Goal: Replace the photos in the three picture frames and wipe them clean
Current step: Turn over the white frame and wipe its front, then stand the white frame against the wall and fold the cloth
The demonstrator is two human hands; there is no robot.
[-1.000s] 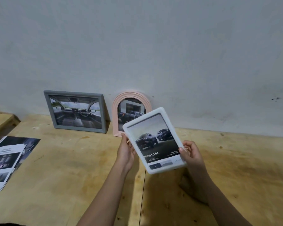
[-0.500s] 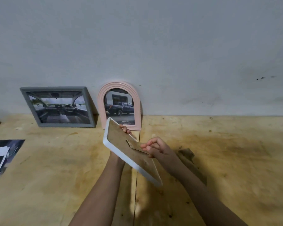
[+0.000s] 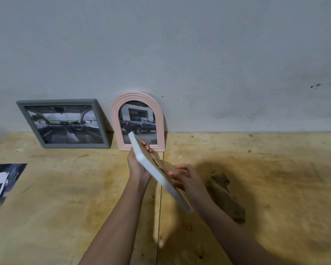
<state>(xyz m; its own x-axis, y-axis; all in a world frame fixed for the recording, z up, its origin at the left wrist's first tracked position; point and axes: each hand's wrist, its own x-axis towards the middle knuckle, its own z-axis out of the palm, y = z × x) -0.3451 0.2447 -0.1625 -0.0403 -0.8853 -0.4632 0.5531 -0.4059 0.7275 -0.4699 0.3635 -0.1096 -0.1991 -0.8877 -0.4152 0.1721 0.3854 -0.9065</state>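
Note:
I hold a white picture frame [image 3: 153,170] above the wooden table, turned so its brown back board faces me. My left hand [image 3: 137,165] grips its upper left edge, fingers curled over onto the back. My right hand [image 3: 185,176] has curled fingers on the back board by the stand flap. A grey frame [image 3: 65,123] with a car-interior photo and a pink arched frame [image 3: 138,121] with a pickup-truck photo lean against the wall behind.
Printed car photos [image 3: 0,186] lie at the table's left edge. A brown cloth [image 3: 225,196] lies on the wooden table [image 3: 275,188] to the right of my hands. A seam runs down the tabletop below the frame.
The white frame was flipped from photo side up to back side facing me. My right hand moved from its lower right edge onto the back board.

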